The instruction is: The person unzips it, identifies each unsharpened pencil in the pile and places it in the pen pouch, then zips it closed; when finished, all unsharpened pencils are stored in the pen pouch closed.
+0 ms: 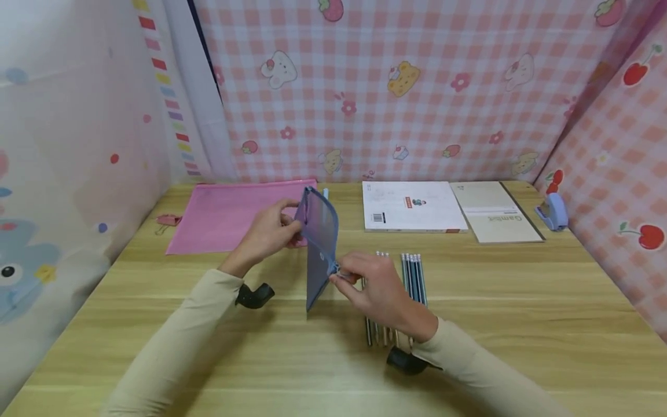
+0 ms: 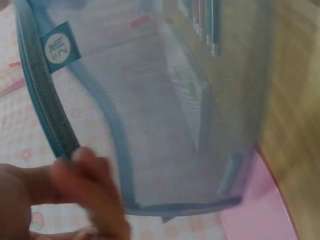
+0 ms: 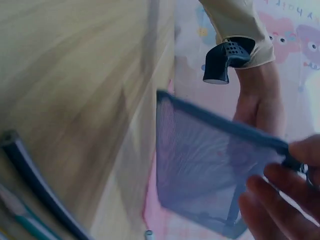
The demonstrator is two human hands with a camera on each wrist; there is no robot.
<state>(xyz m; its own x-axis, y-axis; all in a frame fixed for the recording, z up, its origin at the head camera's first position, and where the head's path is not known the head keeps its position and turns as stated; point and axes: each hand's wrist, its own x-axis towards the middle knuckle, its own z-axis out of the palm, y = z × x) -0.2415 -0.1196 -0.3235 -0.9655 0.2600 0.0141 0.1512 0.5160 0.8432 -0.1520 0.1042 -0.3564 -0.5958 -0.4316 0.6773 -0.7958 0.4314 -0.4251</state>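
Observation:
Both hands hold a blue mesh zipper pouch (image 1: 320, 231) on its side edge above the wooden table. My left hand (image 1: 270, 231) pinches the zippered edge at the pouch's far end; the left wrist view shows its thumb and fingertips on that edge, with a small round label (image 2: 58, 51) farther along. My right hand (image 1: 383, 289) pinches the near end of the zipper, at the zipper pull. Under and beside the right hand lie two groups of pencils (image 1: 415, 278), one partly hidden by it. The left wrist view shows pencils (image 2: 215, 30) through the mesh.
A pink pouch (image 1: 208, 223) lies at the back left, with a pink binder clip (image 1: 169, 219) beside it. Behind the blue pouch is a light blue pen-like stick (image 1: 326, 193). A white book (image 1: 396, 202), a beige notebook (image 1: 490, 202) and a tape dispenser (image 1: 554, 212) stand back right.

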